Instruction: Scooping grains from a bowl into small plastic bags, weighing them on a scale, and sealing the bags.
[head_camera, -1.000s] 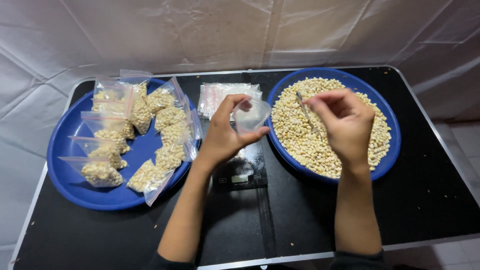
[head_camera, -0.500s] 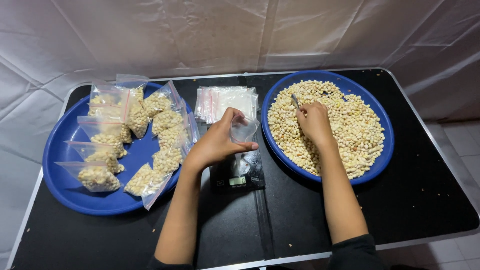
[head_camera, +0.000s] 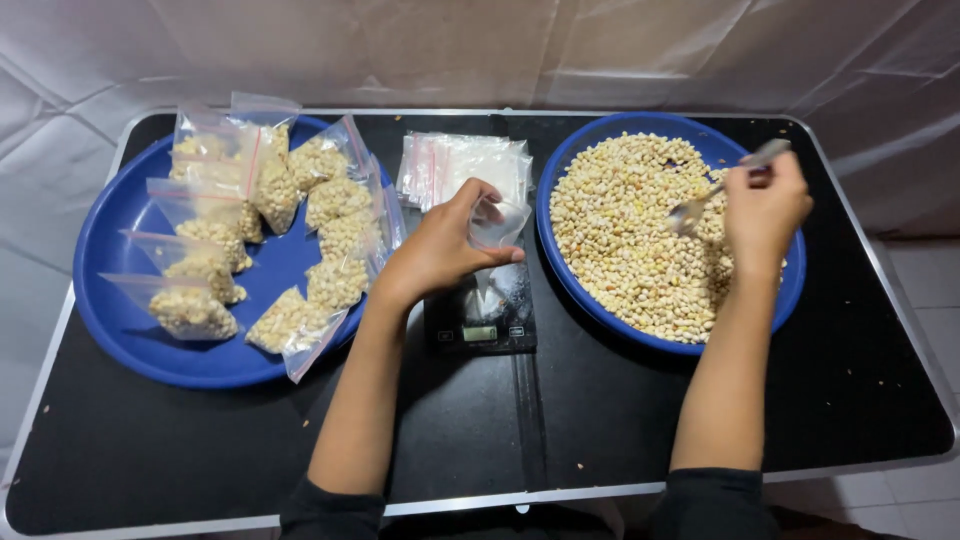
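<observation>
Holding a small clear plastic bag (head_camera: 497, 222) open above the tabletop, the left hand (head_camera: 440, 250) has thumb and fingers pinched on the bag's mouth, just over a small black digital scale (head_camera: 481, 312). The right hand (head_camera: 765, 210) is closed around the handle of a metal spoon (head_camera: 722, 185), whose bowl hangs over the pale kernels in the right blue bowl (head_camera: 570, 270). Behind the scale lies a stack of empty clear bags (head_camera: 450, 165) with red seal strips. To the left, a second blue bowl (head_camera: 120, 310) carries many filled and sealed bags of kernels (head_camera: 330, 235). All of this rests on a black tabletop (head_camera: 600, 420) with a metal edge, backed by white sheeting (head_camera: 480, 50).
</observation>
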